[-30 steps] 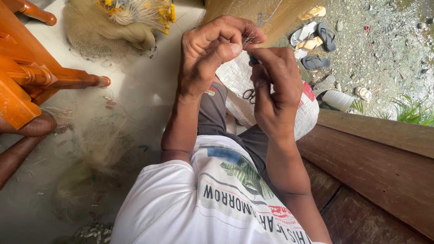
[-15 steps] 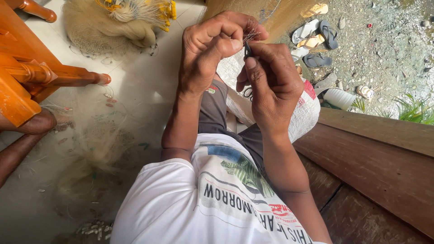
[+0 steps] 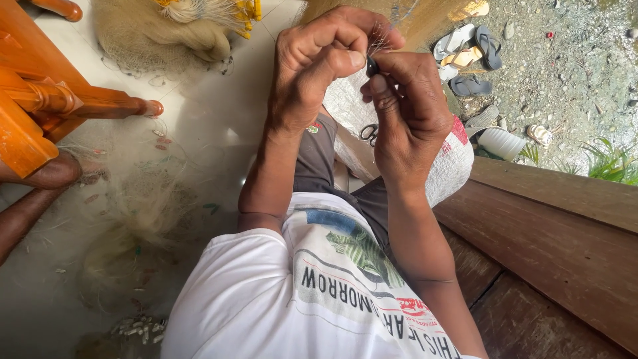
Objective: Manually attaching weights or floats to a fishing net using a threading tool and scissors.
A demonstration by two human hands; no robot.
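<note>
both hands up close to the cam, meeting over the lap. left hand (image 3: 319, 66) curled tight, thumb pressed fwd vs the fingers, pinching fine strands of net (image 3: 380, 41) that fan upward from the pinch as thin pale hairs, almost see-through, hard to trace past the knuckles. right hand (image 3: 409, 100) also closed, index + thumb nipping a small dark piece (image 3: 372, 66) right where the two hands touch; it's black, glossy, rounded, only its tip shows between the fingertips, so can't tell its full shape or what it is. the strands seem to run into that same spot.

under the hands, on the lap: a white woven sack (image 3: 452, 166) w/ a red patch at its edge, and a pair of small scissors (image 3: 369, 133) w/ dark loops lying on it, just below the right wrist. dark shorts, white printed tee.

left of the legs, more of the same fine netting heaped on the pale floor (image 3: 219, 126), hazy tan mound, w/ a row of small pale weights at the bottom edge. another bundle w/ yellow floats (image 3: 246, 9) at top. orange wooden chair (image 3: 40, 100) far left, someone else's foot (image 3: 46, 173) beside it. wooden planks (image 3: 558, 239) at right; beyond them, sandals (image 3: 465, 46) on gravel.
</note>
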